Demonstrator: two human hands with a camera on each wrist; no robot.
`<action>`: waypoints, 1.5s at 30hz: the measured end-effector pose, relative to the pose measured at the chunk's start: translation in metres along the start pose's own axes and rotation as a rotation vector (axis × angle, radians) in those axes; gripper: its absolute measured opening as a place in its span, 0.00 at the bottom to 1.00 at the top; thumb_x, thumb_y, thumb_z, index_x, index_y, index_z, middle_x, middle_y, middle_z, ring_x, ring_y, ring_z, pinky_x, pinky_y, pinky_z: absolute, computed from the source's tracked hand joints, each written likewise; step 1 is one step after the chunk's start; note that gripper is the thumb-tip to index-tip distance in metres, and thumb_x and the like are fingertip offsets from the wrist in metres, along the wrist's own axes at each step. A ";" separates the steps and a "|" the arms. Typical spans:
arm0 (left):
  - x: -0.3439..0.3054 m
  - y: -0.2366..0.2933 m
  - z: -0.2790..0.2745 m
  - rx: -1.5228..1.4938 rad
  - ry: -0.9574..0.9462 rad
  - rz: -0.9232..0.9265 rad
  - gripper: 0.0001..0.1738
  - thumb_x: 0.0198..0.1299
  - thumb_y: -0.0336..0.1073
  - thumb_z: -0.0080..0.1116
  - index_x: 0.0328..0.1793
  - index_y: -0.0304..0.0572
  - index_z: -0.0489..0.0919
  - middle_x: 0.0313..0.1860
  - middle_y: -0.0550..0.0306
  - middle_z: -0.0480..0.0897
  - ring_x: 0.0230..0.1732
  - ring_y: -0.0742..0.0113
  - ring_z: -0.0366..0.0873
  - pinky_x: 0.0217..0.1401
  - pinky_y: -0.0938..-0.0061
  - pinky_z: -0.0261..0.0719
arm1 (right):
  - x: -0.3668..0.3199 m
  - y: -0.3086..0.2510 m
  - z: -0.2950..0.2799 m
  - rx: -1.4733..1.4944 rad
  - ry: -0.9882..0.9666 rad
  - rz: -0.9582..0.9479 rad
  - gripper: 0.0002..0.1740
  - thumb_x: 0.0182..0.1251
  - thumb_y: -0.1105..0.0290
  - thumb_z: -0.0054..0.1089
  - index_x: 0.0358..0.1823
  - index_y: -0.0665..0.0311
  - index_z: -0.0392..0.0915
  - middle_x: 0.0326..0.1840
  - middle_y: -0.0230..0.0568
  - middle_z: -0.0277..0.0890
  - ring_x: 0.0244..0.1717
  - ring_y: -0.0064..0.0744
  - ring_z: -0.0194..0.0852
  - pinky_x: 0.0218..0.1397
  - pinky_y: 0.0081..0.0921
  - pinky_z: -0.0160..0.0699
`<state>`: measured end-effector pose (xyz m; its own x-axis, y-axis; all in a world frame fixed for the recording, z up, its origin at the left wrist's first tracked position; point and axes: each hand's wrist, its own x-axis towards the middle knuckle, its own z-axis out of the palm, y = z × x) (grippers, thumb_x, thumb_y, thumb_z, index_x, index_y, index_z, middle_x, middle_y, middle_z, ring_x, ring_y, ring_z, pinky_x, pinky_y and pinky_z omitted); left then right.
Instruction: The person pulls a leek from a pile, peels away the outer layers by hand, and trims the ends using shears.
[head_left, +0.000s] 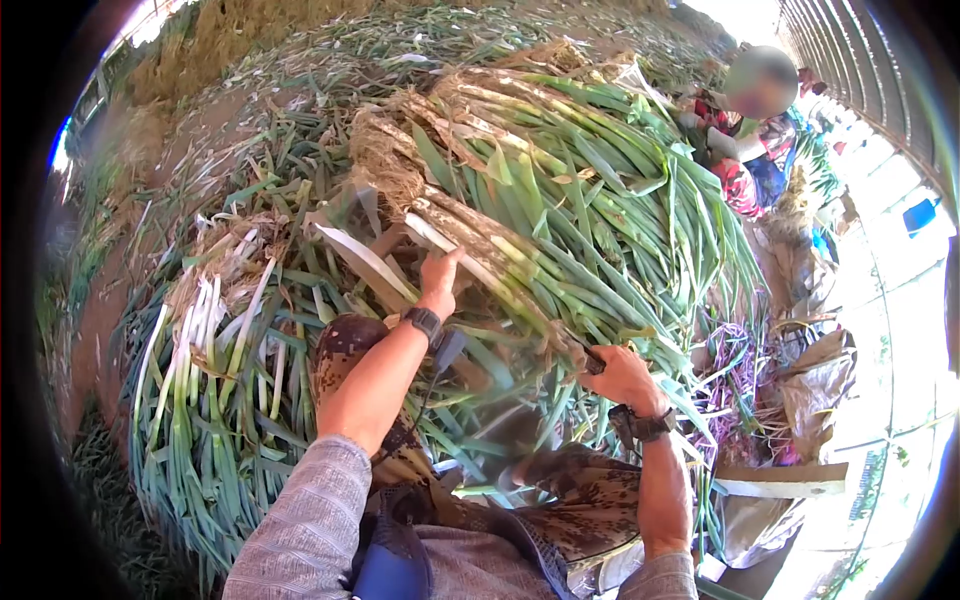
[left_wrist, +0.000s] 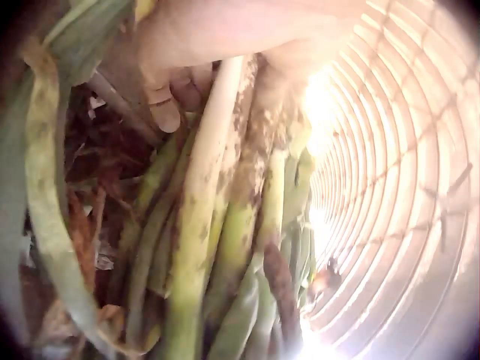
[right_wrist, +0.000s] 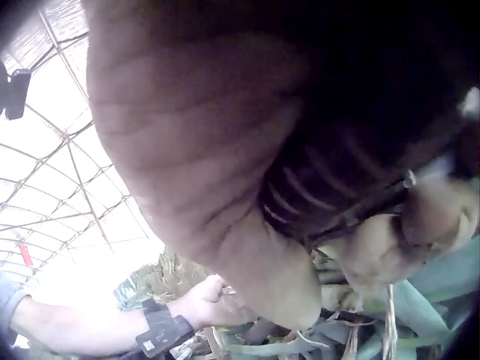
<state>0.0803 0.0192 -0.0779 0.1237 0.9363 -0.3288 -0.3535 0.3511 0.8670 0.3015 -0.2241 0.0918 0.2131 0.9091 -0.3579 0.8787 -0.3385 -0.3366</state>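
The left hand grips a long leek near its white end, over the front edge of a large leek pile. From the left wrist, that hand lies across the top of the white-and-green stalk, beside soil-stained stalks. Lower right, the right hand is curled round a dark handle at the leafy part of the leeks. In the right wrist view, the palm and fingers of this hand wrap a dark ribbed object; its far end is hidden.
Leeks with white ends up lie at the left. Loose leaves cover the ground behind. Another person sits at the upper right, beyond the pile. Purplish stalks and a wooden board are at the right.
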 end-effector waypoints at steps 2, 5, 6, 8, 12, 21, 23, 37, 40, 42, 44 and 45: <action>0.003 0.003 -0.001 -0.131 -0.007 -0.068 0.22 0.64 0.39 0.65 0.59 0.41 0.72 0.54 0.55 0.79 0.52 0.59 0.80 0.49 0.56 0.85 | 0.005 0.000 0.003 0.022 -0.001 -0.014 0.20 0.55 0.52 0.67 0.41 0.60 0.84 0.38 0.54 0.83 0.44 0.58 0.80 0.47 0.47 0.77; -0.009 0.022 0.015 -0.427 -0.139 -0.172 0.22 0.61 0.40 0.69 0.59 0.47 0.74 0.54 0.56 0.78 0.54 0.56 0.79 0.57 0.52 0.81 | 0.015 0.010 0.003 0.067 0.029 -0.063 0.21 0.53 0.54 0.69 0.42 0.63 0.84 0.34 0.53 0.82 0.39 0.54 0.81 0.44 0.42 0.77; -0.007 0.023 0.017 -0.541 -0.178 -0.185 0.18 0.61 0.40 0.69 0.55 0.51 0.76 0.45 0.61 0.79 0.46 0.61 0.79 0.49 0.58 0.81 | 0.014 0.012 0.002 0.066 0.030 -0.056 0.21 0.53 0.54 0.69 0.42 0.63 0.84 0.34 0.53 0.82 0.39 0.54 0.81 0.44 0.42 0.77; -0.004 0.027 0.015 -0.494 -0.158 -0.090 0.13 0.60 0.40 0.70 0.48 0.55 0.78 0.34 0.66 0.76 0.36 0.68 0.75 0.39 0.66 0.78 | 0.016 0.014 -0.002 0.201 -0.006 -0.035 0.22 0.52 0.55 0.70 0.44 0.63 0.84 0.31 0.50 0.81 0.34 0.51 0.80 0.40 0.41 0.76; -0.047 0.108 0.003 -0.487 -0.366 -0.071 0.06 0.64 0.41 0.66 0.40 0.56 0.79 0.17 0.74 0.63 0.19 0.77 0.62 0.25 0.78 0.64 | 0.002 -0.012 -0.022 0.297 -0.073 -0.056 0.21 0.54 0.60 0.73 0.44 0.67 0.83 0.27 0.36 0.78 0.30 0.24 0.71 0.36 0.29 0.71; 0.030 0.060 -0.046 0.007 -0.101 -0.076 0.16 0.67 0.46 0.63 0.52 0.46 0.77 0.36 0.61 0.82 0.34 0.66 0.81 0.29 0.66 0.78 | 0.020 -0.025 0.003 0.060 0.186 -0.188 0.19 0.58 0.54 0.65 0.38 0.64 0.81 0.30 0.53 0.80 0.36 0.60 0.77 0.41 0.46 0.75; 0.029 0.051 -0.041 -0.040 -0.132 -0.085 0.15 0.68 0.46 0.59 0.52 0.44 0.77 0.35 0.60 0.82 0.33 0.65 0.80 0.30 0.65 0.79 | 0.025 -0.028 0.006 0.017 0.192 -0.198 0.19 0.58 0.54 0.65 0.37 0.64 0.81 0.31 0.53 0.81 0.37 0.60 0.78 0.42 0.47 0.76; -0.040 0.093 -0.040 -0.423 -0.618 -0.183 0.37 0.67 0.75 0.41 0.37 0.46 0.75 0.17 0.66 0.63 0.20 0.68 0.62 0.21 0.69 0.63 | 0.050 -0.084 0.028 0.033 0.324 -0.354 0.20 0.53 0.60 0.68 0.45 0.63 0.81 0.31 0.56 0.81 0.38 0.62 0.79 0.42 0.51 0.76; -0.044 0.095 -0.040 -0.424 -0.593 -0.132 0.34 0.67 0.74 0.43 0.41 0.49 0.74 0.19 0.64 0.66 0.20 0.68 0.64 0.21 0.68 0.64 | 0.051 -0.095 0.023 0.050 0.300 -0.357 0.21 0.54 0.60 0.68 0.47 0.62 0.81 0.32 0.56 0.82 0.38 0.62 0.80 0.42 0.51 0.77; -0.043 0.094 -0.035 -0.461 -0.485 -0.127 0.31 0.68 0.72 0.44 0.42 0.50 0.74 0.21 0.64 0.68 0.22 0.68 0.66 0.22 0.68 0.66 | 0.052 -0.104 0.017 0.013 0.235 -0.336 0.22 0.55 0.60 0.66 0.50 0.62 0.81 0.34 0.57 0.82 0.39 0.62 0.80 0.43 0.51 0.77; -0.041 0.095 -0.033 -0.495 -0.373 -0.116 0.29 0.69 0.69 0.45 0.43 0.51 0.73 0.22 0.63 0.70 0.23 0.68 0.67 0.23 0.67 0.67 | 0.053 -0.106 0.019 0.037 0.246 -0.316 0.21 0.56 0.60 0.65 0.49 0.62 0.81 0.34 0.58 0.82 0.40 0.62 0.80 0.44 0.51 0.77; -0.043 0.098 -0.032 -0.467 -0.317 -0.099 0.26 0.70 0.67 0.46 0.43 0.52 0.72 0.24 0.62 0.72 0.25 0.67 0.69 0.24 0.68 0.68 | 0.053 -0.107 0.021 0.059 0.250 -0.294 0.20 0.56 0.60 0.65 0.48 0.62 0.81 0.34 0.58 0.82 0.40 0.62 0.80 0.45 0.51 0.77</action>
<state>0.0108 0.0132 0.0091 0.4233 0.8816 -0.2091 -0.6896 0.4631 0.5567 0.2099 -0.1443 0.0905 0.0599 0.9980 -0.0180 0.8932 -0.0616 -0.4454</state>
